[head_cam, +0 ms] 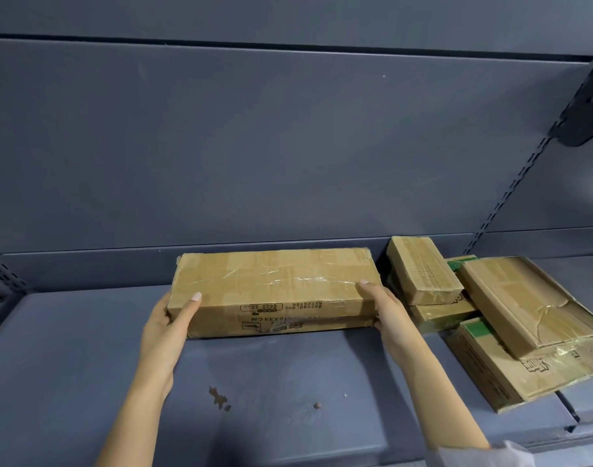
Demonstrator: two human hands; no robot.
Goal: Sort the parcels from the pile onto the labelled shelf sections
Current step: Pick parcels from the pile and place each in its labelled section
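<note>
Head view: a long taped parcel (275,284) is gripped at both ends, far on the grey shelf (288,399).
Its left end is clasped by the left hand (169,326), its right end by the right hand (386,310). Upside-down print on the near face is legible only in part: "10X33 CM". Just to the right, a stack of parcels (510,298) with green patches is piled, its print unreadable.

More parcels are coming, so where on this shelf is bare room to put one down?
Bare shelf lies left of the long box, beyond the left hand, out to the slotted upright. The front strip before the box is bare, only stained. Right of the right hand is crowded: the heaped boxes overlap.
</note>
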